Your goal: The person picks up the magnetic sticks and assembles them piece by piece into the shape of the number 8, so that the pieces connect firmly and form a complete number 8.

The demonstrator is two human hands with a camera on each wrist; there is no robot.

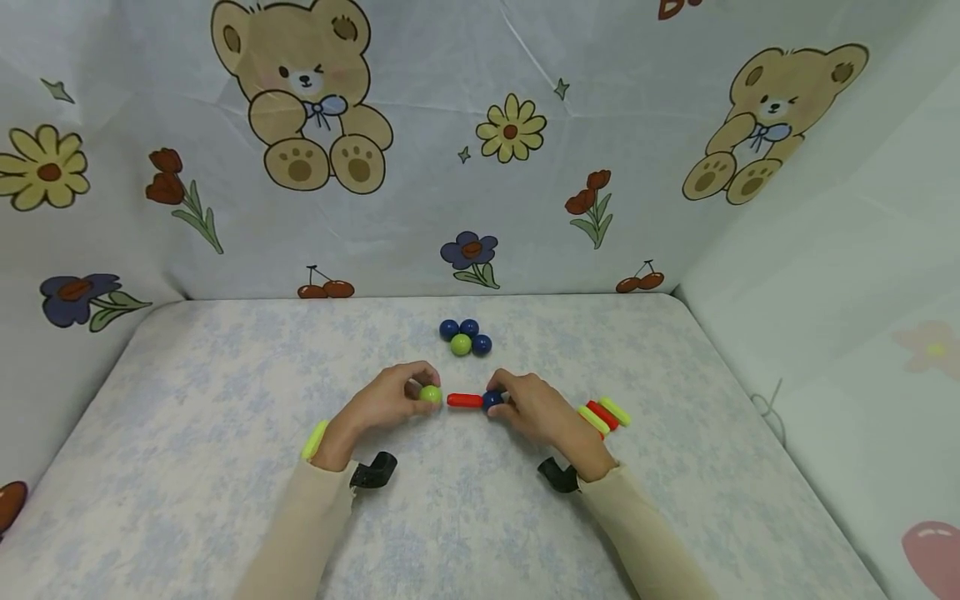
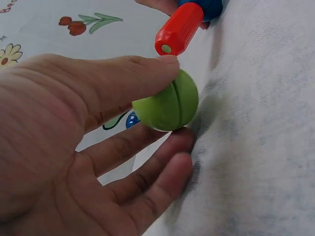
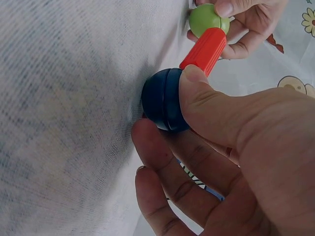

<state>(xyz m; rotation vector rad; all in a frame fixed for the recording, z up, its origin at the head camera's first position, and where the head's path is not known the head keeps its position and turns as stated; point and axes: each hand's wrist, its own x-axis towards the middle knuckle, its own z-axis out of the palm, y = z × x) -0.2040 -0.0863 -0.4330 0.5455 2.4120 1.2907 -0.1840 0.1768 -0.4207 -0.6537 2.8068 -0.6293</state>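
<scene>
The left hand (image 1: 388, 395) pinches a green ball (image 1: 431, 394): in the left wrist view the thumb lies across one side, other fingers extend below, and the grooved face is exposed past the thumb tip. The right hand (image 1: 534, 407) pinches a dark blue ball (image 3: 163, 101) between thumb and fingers, the ball protruding beyond the thumb tip. A red rod (image 1: 465, 401) lies between the two hands, one end against the dark blue ball; its free end faces the green ball, just beside it but apart. Whether either held ball touches the table (image 1: 225, 375) cannot be determined. Beyond the hands, three blue balls (image 1: 469, 327) and a second green ball (image 1: 461, 345) sit grouped. Red and yellow-green rods (image 1: 602, 415) lie beside the right wrist; another yellow-green rod (image 1: 315, 438) lies by the left wrist.
</scene>
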